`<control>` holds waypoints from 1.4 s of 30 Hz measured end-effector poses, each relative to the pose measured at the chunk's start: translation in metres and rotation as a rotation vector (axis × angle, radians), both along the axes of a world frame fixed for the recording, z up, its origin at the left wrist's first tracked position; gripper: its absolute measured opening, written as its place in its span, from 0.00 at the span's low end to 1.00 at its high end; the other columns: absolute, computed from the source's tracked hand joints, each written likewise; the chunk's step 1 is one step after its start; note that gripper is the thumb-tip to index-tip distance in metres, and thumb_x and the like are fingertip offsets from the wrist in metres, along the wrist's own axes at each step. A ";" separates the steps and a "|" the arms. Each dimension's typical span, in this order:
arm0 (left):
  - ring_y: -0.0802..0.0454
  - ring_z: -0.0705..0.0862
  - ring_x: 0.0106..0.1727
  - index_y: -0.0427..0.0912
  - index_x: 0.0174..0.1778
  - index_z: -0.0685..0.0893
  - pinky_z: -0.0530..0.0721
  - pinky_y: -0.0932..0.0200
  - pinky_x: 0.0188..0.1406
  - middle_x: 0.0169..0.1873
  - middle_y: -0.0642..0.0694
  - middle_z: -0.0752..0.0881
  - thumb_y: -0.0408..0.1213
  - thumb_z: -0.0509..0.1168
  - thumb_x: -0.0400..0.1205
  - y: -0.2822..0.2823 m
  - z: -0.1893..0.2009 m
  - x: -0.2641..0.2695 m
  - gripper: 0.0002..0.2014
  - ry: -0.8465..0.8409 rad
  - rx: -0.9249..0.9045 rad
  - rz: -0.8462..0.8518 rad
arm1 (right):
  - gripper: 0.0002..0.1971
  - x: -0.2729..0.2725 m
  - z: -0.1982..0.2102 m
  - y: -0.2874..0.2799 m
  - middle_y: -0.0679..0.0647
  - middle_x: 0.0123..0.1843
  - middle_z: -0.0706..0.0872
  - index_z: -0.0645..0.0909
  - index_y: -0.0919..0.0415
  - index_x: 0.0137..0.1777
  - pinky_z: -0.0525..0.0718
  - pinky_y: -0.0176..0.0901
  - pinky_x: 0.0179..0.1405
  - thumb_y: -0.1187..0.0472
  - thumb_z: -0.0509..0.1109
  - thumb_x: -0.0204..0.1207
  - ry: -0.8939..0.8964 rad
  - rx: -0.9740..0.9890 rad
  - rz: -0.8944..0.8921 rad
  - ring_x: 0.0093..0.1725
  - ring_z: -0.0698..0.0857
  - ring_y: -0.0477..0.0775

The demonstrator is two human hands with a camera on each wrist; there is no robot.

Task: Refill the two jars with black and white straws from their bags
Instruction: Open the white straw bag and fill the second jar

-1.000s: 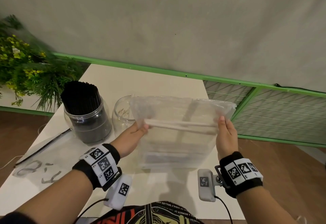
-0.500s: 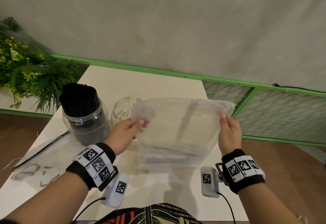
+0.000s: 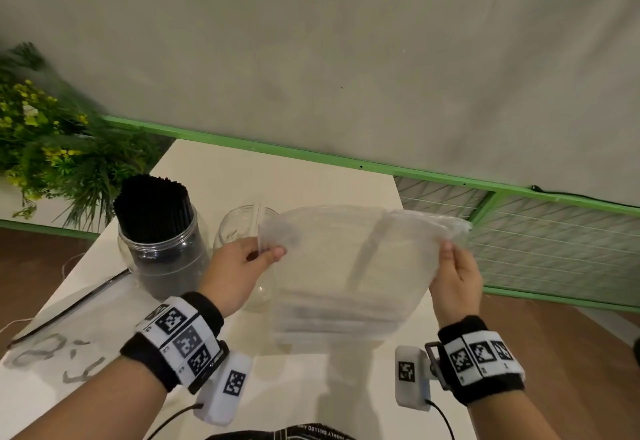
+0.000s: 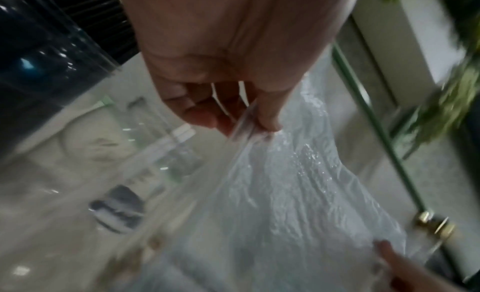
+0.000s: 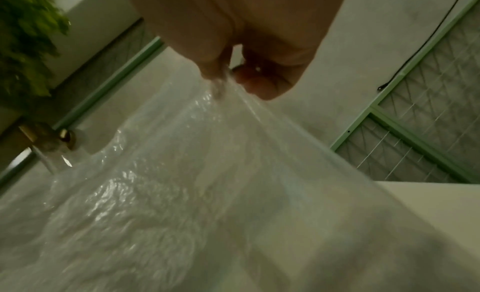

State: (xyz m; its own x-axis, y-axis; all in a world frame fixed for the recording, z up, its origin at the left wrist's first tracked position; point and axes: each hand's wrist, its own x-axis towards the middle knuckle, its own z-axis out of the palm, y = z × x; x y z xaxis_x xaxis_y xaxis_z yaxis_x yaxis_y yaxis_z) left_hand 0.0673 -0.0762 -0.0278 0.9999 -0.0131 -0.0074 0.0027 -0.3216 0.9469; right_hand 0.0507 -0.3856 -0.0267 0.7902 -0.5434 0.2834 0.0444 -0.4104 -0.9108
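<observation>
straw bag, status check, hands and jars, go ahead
Left hand and right hand pinch the straw bag by its top corners, clear of the table. Black jar full, clear jar nearly empty. Nothing blocking.

Black straws (image 3: 152,197), green railing (image 3: 311,154)

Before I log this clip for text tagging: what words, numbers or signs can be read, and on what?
"SKILLED AN": upside-down print on the person's shirt, partly cut off, the rest unreadable.
Grey scrawl on the table: not legible.
Wristbands and wrist cameras: square coded markers, no words.
Plastic bag, jars: no text.
</observation>
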 end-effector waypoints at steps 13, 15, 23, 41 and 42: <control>0.59 0.84 0.30 0.46 0.39 0.87 0.85 0.63 0.33 0.34 0.44 0.88 0.39 0.74 0.77 -0.018 0.021 0.007 0.03 0.027 -0.034 -0.085 | 0.15 -0.043 0.022 0.074 0.48 0.53 0.79 0.79 0.53 0.60 0.76 0.25 0.43 0.70 0.67 0.78 -0.242 -0.532 0.519 0.43 0.78 0.36; 0.60 0.83 0.27 0.45 0.36 0.87 0.87 0.63 0.34 0.31 0.46 0.87 0.37 0.74 0.76 -0.024 0.030 0.009 0.04 0.007 -0.052 -0.124 | 0.13 -0.049 0.007 0.096 0.47 0.58 0.82 0.81 0.52 0.58 0.79 0.33 0.39 0.65 0.68 0.75 -0.222 -0.944 0.800 0.42 0.80 0.41; 0.57 0.85 0.30 0.44 0.40 0.87 0.87 0.60 0.37 0.32 0.42 0.86 0.42 0.73 0.77 -0.041 0.049 0.005 0.06 -0.061 -0.028 -0.204 | 0.28 -0.038 -0.013 0.111 0.55 0.58 0.71 0.79 0.52 0.63 0.79 0.44 0.26 0.58 0.77 0.61 0.038 -1.479 0.741 0.38 0.77 0.54; 0.52 0.80 0.64 0.47 0.71 0.73 0.77 0.50 0.67 0.61 0.51 0.82 0.56 0.76 0.67 -0.052 -0.049 -0.009 0.37 0.164 0.369 -0.290 | 0.21 -0.008 -0.008 0.083 0.52 0.33 0.78 0.76 0.58 0.34 0.74 0.36 0.21 0.75 0.79 0.45 -0.123 -1.307 0.739 0.29 0.78 0.55; 0.50 0.83 0.60 0.44 0.63 0.81 0.79 0.50 0.64 0.57 0.49 0.86 0.52 0.73 0.73 -0.054 -0.052 -0.007 0.26 0.162 0.383 -0.301 | 0.20 -0.007 -0.010 0.083 0.52 0.33 0.78 0.76 0.58 0.34 0.75 0.37 0.21 0.75 0.79 0.46 -0.124 -1.303 0.744 0.29 0.77 0.55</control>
State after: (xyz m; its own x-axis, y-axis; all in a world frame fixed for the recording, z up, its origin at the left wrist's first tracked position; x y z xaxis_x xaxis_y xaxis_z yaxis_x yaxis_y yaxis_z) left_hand 0.0598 -0.1301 -0.0801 0.9380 -0.2662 -0.2222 -0.0065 -0.6542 0.7563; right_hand 0.0434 -0.3026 -0.0367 0.7001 0.6373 0.3220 0.6480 -0.7565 0.0885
